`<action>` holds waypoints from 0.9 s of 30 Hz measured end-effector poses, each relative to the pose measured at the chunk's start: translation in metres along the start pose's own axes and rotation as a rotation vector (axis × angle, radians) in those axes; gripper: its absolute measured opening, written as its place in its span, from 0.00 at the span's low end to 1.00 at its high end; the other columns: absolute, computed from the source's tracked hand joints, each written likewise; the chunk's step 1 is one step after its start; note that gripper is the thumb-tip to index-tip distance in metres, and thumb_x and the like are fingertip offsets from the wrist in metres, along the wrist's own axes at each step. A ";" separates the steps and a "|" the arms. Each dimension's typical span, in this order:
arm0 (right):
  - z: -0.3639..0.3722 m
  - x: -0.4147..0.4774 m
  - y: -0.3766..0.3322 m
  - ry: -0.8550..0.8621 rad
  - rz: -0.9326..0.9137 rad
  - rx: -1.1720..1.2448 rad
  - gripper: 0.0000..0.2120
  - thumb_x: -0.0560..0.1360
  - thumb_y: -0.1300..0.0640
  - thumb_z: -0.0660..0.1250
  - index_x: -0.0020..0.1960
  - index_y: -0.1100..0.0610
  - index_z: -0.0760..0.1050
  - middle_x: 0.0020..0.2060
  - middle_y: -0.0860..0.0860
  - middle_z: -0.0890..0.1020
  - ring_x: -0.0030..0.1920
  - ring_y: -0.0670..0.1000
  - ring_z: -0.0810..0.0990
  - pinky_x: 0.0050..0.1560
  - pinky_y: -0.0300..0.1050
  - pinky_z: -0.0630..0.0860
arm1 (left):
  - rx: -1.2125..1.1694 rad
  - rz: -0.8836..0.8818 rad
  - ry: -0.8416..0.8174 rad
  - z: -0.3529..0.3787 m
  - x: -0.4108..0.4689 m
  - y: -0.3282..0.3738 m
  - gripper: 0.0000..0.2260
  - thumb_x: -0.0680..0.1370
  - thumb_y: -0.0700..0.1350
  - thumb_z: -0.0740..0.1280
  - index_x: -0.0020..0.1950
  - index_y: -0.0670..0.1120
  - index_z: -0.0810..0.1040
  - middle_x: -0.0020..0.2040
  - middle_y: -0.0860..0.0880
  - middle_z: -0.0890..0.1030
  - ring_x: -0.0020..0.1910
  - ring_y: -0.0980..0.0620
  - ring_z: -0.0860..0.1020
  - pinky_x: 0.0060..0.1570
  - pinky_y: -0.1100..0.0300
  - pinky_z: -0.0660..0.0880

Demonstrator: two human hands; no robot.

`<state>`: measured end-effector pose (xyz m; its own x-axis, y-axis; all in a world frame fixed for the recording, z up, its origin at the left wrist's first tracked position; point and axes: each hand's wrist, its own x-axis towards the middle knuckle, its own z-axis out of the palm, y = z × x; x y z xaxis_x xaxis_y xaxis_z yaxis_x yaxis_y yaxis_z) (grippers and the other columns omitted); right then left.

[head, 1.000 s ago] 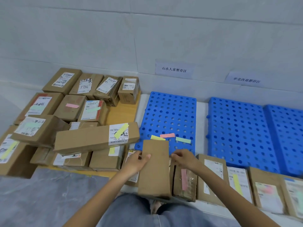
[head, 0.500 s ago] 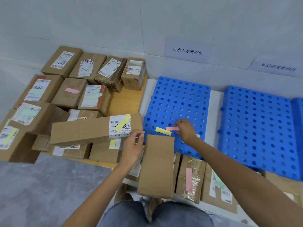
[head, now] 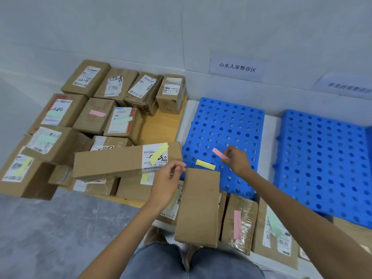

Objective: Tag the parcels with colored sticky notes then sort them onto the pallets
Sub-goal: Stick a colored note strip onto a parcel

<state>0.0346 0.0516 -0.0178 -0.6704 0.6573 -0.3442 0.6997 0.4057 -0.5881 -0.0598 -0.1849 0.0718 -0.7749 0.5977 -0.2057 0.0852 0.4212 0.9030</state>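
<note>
A plain brown parcel [head: 198, 206] lies lengthwise across the near row of parcels, in front of me. My left hand [head: 168, 181] is at its top left corner, thumb and forefinger pinched at that corner. My right hand [head: 238, 161] reaches over the left blue pallet [head: 225, 121] and pinches the end of a pink sticky note [head: 219, 153], lifting it off the pallet. A yellow sticky note [head: 205, 164] lies on the pallet beside it. A second blue pallet [head: 322, 158] stands to the right.
Several tagged parcels are piled on a wooden board [head: 161, 127] at the left, with a long box [head: 112, 162] on top. Near me, a pink-tagged parcel [head: 239, 222] and a green-tagged parcel [head: 275, 234] lie in a row. Paper signs [head: 237, 67] hang on the wall.
My right hand went from the near parcels out to the notes on the blue pallet and picked up the pink one. My left hand slid up to the plain parcel's top corner.
</note>
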 end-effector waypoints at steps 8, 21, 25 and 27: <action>0.006 -0.006 0.004 0.076 -0.039 -0.468 0.14 0.75 0.55 0.68 0.57 0.58 0.71 0.56 0.57 0.74 0.59 0.58 0.70 0.49 0.48 0.68 | 0.067 0.074 -0.065 -0.005 0.005 0.003 0.13 0.81 0.38 0.59 0.46 0.54 0.78 0.42 0.55 0.82 0.44 0.62 0.79 0.46 0.68 0.74; 0.045 -0.007 -0.004 -0.090 -0.229 -0.335 0.11 0.73 0.71 0.60 0.48 0.57 0.71 0.45 0.50 0.68 0.48 0.54 0.70 0.43 0.50 0.68 | 0.005 0.031 -0.043 -0.011 -0.002 -0.003 0.14 0.82 0.38 0.59 0.45 0.54 0.78 0.41 0.54 0.82 0.43 0.61 0.80 0.48 0.63 0.76; 0.036 -0.006 -0.006 -0.122 -0.233 -0.447 0.16 0.73 0.73 0.59 0.55 0.57 0.67 0.51 0.53 0.68 0.44 0.54 0.67 0.38 0.48 0.65 | 0.007 0.018 -0.019 -0.019 -0.004 -0.005 0.13 0.81 0.38 0.59 0.45 0.53 0.79 0.42 0.53 0.83 0.43 0.60 0.80 0.49 0.58 0.77; 0.034 -0.002 -0.009 -0.139 -0.245 -0.433 0.11 0.75 0.68 0.61 0.51 0.54 0.67 0.48 0.51 0.67 0.44 0.54 0.68 0.38 0.47 0.65 | -0.004 0.022 0.002 -0.025 -0.003 -0.003 0.13 0.81 0.38 0.60 0.45 0.53 0.79 0.41 0.52 0.83 0.43 0.58 0.81 0.49 0.58 0.77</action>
<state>0.0209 0.0251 -0.0365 -0.8331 0.4317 -0.3459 0.5367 0.7823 -0.3163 -0.0733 -0.2043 0.0793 -0.7741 0.6055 -0.1846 0.1000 0.4049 0.9089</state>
